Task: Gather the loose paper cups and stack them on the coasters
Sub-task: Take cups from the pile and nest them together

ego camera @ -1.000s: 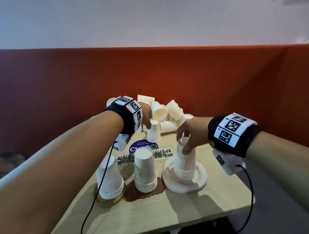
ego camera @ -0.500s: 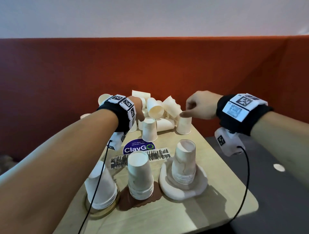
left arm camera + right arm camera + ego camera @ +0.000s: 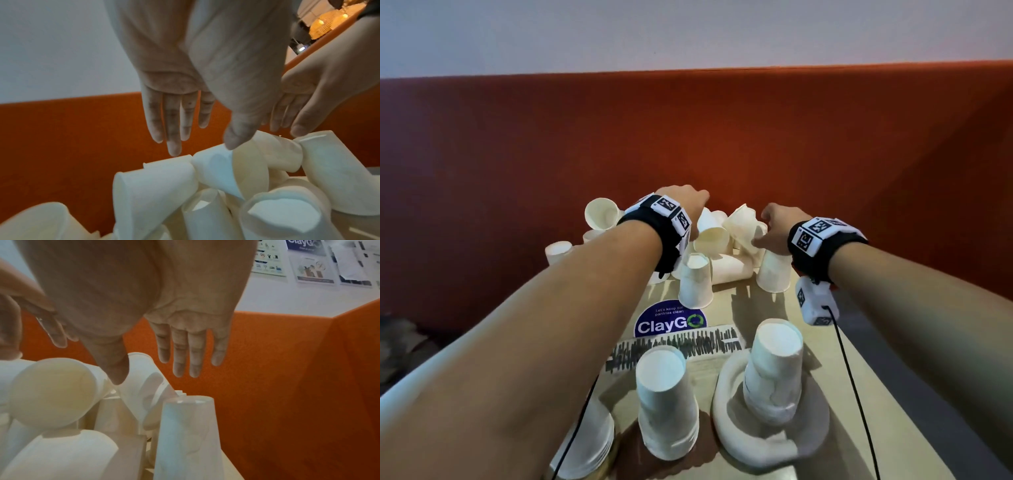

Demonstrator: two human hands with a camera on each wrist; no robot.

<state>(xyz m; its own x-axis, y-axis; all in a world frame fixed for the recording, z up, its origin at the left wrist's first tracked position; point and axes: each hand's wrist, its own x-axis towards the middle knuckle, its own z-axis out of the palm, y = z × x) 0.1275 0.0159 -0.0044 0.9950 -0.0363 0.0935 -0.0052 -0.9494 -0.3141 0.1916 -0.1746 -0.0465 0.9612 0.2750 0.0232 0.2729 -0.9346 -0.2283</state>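
Loose paper cups (image 3: 717, 240) heaped mid-frame. Left hand (image 3: 681, 202) and right hand (image 3: 770, 229) hover above, fingers straight, holding nothing. Cups likely light, crushable (thin walls): pinch near rim.

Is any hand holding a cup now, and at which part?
Nothing is held. The left hand and the right hand both hover over the heap of loose cups with fingers straight.
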